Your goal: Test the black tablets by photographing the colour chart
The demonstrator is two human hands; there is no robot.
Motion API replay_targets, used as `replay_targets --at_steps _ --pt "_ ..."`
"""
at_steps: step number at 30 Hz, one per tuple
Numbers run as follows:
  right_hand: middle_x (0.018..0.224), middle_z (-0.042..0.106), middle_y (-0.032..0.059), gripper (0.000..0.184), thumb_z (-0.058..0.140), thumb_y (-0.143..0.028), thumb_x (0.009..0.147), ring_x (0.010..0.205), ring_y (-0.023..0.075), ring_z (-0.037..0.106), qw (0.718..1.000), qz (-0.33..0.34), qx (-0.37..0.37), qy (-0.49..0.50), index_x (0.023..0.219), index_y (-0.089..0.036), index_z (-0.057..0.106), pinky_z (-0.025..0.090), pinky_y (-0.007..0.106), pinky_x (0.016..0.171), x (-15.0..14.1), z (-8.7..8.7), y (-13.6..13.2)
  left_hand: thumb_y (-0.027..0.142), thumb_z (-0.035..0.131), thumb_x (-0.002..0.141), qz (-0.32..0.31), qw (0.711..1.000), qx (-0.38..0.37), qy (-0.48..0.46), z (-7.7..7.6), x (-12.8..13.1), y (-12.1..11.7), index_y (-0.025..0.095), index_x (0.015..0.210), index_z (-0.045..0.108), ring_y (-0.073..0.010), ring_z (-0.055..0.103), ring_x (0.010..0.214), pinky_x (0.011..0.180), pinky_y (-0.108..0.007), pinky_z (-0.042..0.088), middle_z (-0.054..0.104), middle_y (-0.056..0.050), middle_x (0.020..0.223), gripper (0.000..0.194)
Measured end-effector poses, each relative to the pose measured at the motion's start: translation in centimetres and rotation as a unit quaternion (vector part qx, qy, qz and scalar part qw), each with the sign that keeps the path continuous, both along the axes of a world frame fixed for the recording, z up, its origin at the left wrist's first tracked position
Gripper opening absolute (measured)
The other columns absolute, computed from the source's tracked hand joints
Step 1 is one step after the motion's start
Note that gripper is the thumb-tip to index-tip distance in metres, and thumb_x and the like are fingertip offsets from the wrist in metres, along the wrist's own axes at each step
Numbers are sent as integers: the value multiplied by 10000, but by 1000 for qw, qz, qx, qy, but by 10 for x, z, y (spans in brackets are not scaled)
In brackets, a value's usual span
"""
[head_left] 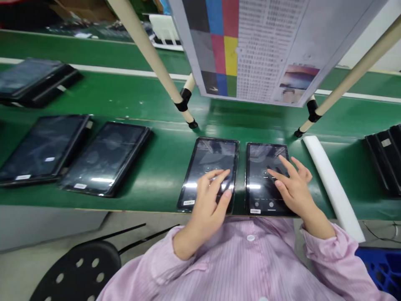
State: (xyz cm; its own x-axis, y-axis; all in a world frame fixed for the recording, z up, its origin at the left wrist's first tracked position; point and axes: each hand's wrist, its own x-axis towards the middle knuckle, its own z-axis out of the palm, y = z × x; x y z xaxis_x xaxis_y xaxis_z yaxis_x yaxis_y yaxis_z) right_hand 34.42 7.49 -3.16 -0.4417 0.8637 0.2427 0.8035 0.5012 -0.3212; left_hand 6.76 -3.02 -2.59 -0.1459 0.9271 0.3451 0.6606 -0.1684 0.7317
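Note:
Two black-framed tablets lie side by side on the green workbench [163, 184], right in front of me. Their screens are lit dimly and show small icons. My left hand [209, 198] rests over the left tablet [216, 152], its fingertips on the glass and its fingers apart. My right hand [291, 188] spreads over the right tablet [263, 156], with the fingertips touching the screen. Neither hand grips anything. The lower part of each screen is partly hidden by my hands.
A colour test chart [247, 46] hangs on beige poles [147, 46] above the bench. Several dark tablets [106, 159] lie to the left. A white foam strip [332, 184] and black devices [385, 159] lie to the right. A black stool [78, 267] and blue crate [382, 267] sit below.

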Motion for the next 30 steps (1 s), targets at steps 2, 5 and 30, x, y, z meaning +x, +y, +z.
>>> replay_targets --at_steps 2,5,30 --pt "1691 448 -18 429 378 -450 1107 1567 405 317 998 20 6 -51 1285 -432 768 305 707 1176 -6 3 -9 297 500 1067 54 992 10 112 5 -18 1 222 1362 708 -323 549 1263 1105 -577 454 596 -159 1297 369" --pt "1715 404 -1 485 314 -440 1117 1571 403 319 1000 7 15 -13 1339 -411 744 312 696 1184 -9 3 -12 254 502 1043 126 966 -16 225 7 -38 6 181 1242 800 -393 488 1237 1046 -633 442 564 -210 1277 366" --pt "1575 571 55 510 372 -514 1085 1431 386 504 980 -113 65 148 1204 -324 829 315 660 1209 24 -11 -25 269 535 1025 80 962 -83 246 -2 -26 10 291 1255 817 -404 455 1190 964 -622 447 532 -205 1301 365"
